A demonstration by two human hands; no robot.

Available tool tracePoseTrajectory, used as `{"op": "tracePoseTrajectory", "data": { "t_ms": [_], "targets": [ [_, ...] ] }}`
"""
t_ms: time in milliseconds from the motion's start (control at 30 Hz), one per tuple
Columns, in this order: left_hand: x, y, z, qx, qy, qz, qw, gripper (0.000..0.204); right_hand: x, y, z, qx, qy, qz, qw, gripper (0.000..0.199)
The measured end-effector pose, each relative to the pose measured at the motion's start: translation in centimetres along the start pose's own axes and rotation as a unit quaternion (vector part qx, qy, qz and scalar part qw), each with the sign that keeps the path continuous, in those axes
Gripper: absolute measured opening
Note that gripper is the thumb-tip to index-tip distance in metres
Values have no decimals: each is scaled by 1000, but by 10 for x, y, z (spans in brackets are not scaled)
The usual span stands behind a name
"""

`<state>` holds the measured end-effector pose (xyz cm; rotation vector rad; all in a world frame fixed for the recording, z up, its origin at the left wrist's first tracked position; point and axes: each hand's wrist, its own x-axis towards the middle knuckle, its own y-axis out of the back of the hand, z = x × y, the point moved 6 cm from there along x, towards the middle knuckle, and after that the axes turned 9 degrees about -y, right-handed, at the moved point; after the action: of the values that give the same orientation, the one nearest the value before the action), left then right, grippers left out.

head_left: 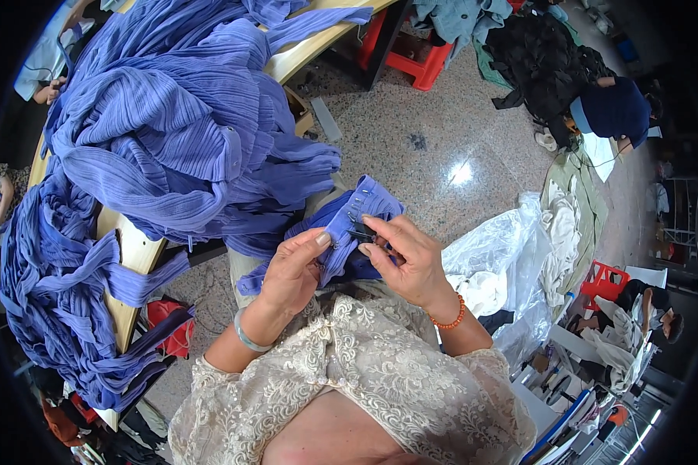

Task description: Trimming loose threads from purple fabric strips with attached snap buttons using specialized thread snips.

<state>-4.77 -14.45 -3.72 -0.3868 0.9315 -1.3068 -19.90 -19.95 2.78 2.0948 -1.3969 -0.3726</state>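
Blue pleated cloth, a narrow strip of it [349,225], sits pinched between both hands at the centre of the view. The left hand [293,271] curls around the strip from about seven o'clock, thumb pressed on top and fingers folded beneath, so the cloth is clamped flat. The right hand [411,260] comes in from four o'clock with its fingers drawn together around a small dark tool [362,233], perhaps a thread snip; what exactly it is cannot be told. Its tip rests on the cloth just beside the left thumb.

To do this well, I judge the left hand should keep the strip taut and flat, so that only the stray thread or seam meets the tool and not the pleats themselves. Short, careful nips near the thumb look safer than long ones, since the folds could easily catch.

Outward from the hands, the strip hangs into the lap above a cream lace top [380,380]. A pale bangle [246,335] circles the left wrist, and an orange bead bracelet [448,316] the right. At ten o'clock a large heap of the same blue cloth [178,124] lies over a wooden table [136,252]. At three o'clock a clear plastic bag [496,248] rests on the speckled floor [411,139], and at one o'clock lies a pile of dark clothes [543,62].
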Motion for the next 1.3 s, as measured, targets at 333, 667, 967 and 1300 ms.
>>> {"op": "tracePoseTrajectory", "data": {
  "t_ms": [333,667,967,1300],
  "targets": [
    [-1,0,-4,4,5,-18,1000,21,4,0,12,42,-45,36,997,34],
    [2,-4,-3,4,-12,-15,1000,21,-3,3,9,41,-18,-6,999,36],
    [4,-2,-6,5,-17,-15,1000,21,-2,-1,6,32,-9,-1,999,36],
    [5,4,-7,0,-13,-30,999,23,4,0,12,41,-26,41,998,34]
  ]
}}
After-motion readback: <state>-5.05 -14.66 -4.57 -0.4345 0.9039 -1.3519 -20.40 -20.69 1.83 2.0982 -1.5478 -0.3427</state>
